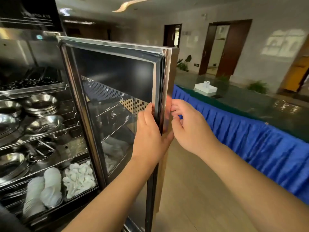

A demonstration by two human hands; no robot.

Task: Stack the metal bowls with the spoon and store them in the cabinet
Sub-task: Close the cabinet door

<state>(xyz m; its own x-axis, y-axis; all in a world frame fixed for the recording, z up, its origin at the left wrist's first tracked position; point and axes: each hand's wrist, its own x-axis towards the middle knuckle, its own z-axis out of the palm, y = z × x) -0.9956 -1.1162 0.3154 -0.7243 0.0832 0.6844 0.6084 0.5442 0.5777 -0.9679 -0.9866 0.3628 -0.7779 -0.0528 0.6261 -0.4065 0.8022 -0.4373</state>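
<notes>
The steel cabinet stands open at the left, its glass door swung out toward me. My left hand lies flat against the inner side of the door's free edge. My right hand curls its fingers on the outer side of that same edge. Stacked metal bowls and more bowls sit on the wire shelves inside. I cannot make out a spoon among the bowls.
White plates and a tray of white spoons fill the bottom shelf. A long table with a blue skirt runs along the right, carrying a white box. Wooden floor lies between door and table.
</notes>
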